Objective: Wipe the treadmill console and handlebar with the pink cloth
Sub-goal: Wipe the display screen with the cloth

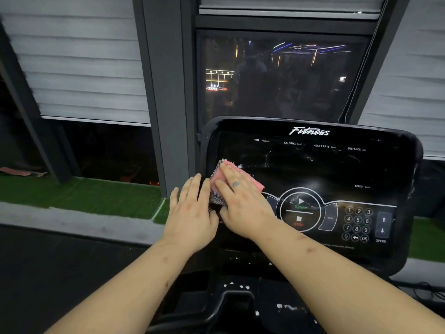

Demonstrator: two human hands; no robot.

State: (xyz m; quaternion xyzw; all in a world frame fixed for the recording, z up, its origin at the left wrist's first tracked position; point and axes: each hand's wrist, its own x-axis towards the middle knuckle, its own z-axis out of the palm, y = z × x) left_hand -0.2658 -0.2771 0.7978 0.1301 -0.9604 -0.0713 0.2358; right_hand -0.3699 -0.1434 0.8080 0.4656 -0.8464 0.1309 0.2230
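Right hand (243, 203) over console (337, 169), window (277, 80) behind

Light: dim, soft, even.
Forearms (134, 280): evenly lit, no hard shadows.
Window (277, 78): night-dark glass carrying coloured light streaks and reflections.
Console (313, 165): glossy black, faint glare patches near the round control (299, 209), white smears catching light.
Blinds (79, 68): pale, slightly motion-blurred.
Window frame uprights (166, 92): leaning, wide-angle distortion toward the edges.
Lower left: near black.

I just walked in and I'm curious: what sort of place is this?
Probably a gym, after dark: a treadmill console marked Fitness, with a number pad, facing a dark window with blinds.
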